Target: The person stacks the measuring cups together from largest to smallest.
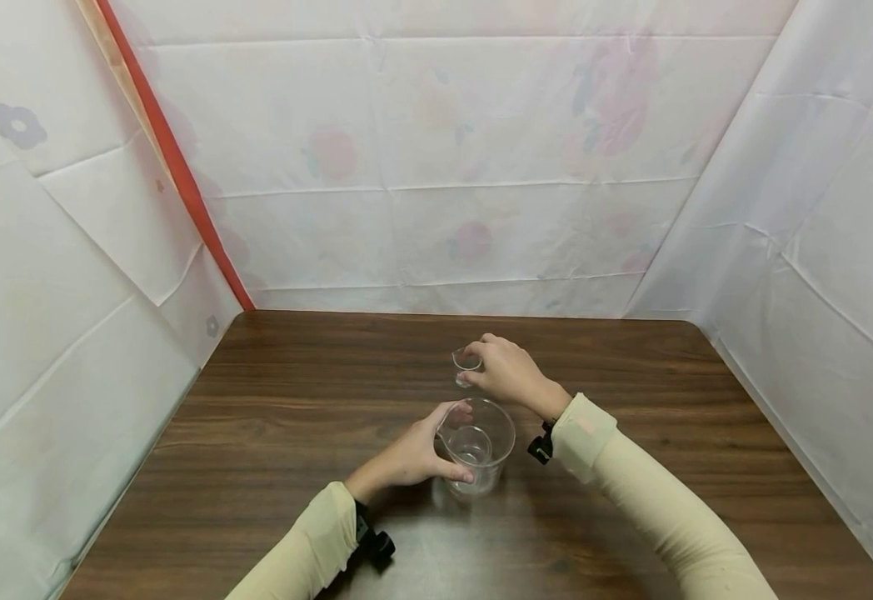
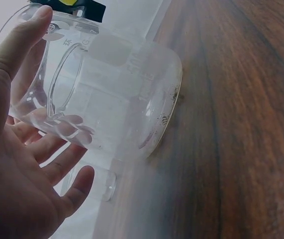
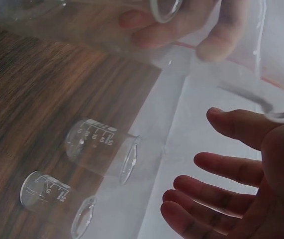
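Note:
My left hand grips a large clear glass beaker, thumb on the near side and fingers round the far side. A smaller glass beaker sits inside it. In the left wrist view, the large beaker's base is right at the tabletop. Beyond it, my right hand reaches over two small beakers, which overlap in the head view. The right wrist view shows them upright side by side: one graduated to 50 and a smaller one. My right fingers are spread, apart from both.
The brown wooden table runs back to a white patterned sheet. More white sheeting hangs at both sides, with a red strip at the back left corner. Each wrist carries a small black camera.

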A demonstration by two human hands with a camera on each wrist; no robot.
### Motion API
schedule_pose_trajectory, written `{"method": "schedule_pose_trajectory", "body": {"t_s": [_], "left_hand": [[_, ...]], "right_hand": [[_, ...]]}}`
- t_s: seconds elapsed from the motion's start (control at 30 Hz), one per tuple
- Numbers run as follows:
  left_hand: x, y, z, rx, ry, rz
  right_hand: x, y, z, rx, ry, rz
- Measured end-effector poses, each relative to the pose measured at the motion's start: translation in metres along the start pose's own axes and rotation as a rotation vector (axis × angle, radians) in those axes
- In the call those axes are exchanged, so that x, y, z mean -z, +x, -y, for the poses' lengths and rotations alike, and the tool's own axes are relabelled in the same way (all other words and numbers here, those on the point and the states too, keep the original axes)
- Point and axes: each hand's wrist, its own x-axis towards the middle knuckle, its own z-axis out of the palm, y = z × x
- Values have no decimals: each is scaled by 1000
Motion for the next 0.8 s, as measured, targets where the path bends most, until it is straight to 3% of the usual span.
{"method": "schedule_pose_trajectory", "body": {"t_s": [0.47,0.8], "left_hand": [[-1,0,1,2,-11,-15],[-1,-2,-1,16,-23,-12]], "right_hand": [[-9,13,-16,-40,-51,-27],[-17,22,-20,-70,-49,8]]}}
